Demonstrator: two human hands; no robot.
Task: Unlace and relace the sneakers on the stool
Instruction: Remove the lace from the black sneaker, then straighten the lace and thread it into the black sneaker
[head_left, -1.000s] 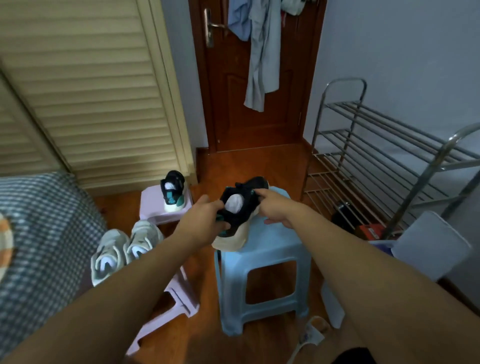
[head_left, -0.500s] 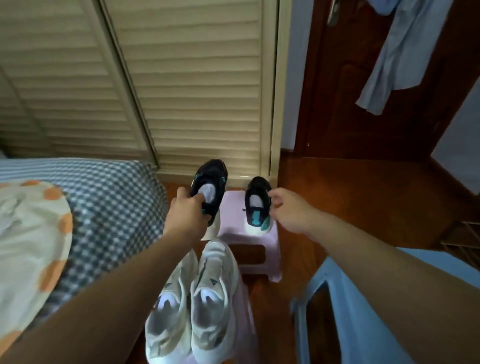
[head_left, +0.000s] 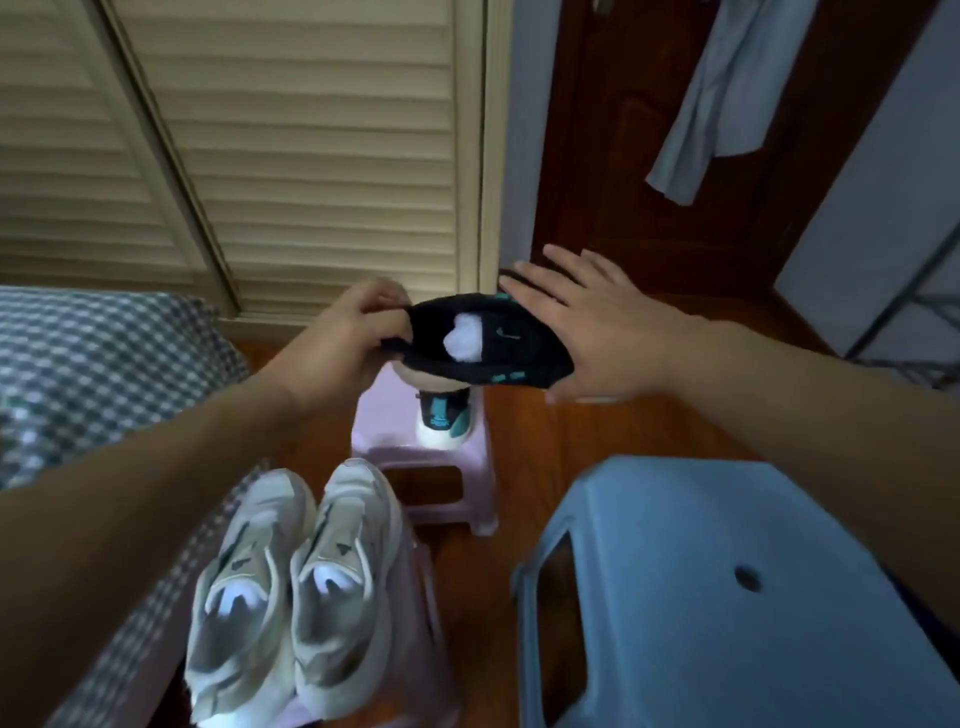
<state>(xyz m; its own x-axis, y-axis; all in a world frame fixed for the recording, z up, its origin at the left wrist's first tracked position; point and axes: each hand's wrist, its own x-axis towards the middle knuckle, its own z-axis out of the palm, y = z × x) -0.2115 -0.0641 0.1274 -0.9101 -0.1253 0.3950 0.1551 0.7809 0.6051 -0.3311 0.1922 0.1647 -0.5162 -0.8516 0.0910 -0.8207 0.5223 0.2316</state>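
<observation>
Above the pink stool (head_left: 382, 431), the left hand (head_left: 345, 345) pinches the heel of a black sneaker (head_left: 483, 343), holding it sideways in the air, probably to line it up beside its mate (head_left: 444, 421) already on the stool. Fingers straight and spread, the right hand (head_left: 592, 325) lies flat against the toe end, seemingly steadying it.

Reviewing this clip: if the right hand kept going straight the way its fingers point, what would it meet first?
Probably the louvered closet door. The right hand, fingers straight, lies flat against the black sneaker and points up-left; depth is unclear.
</observation>
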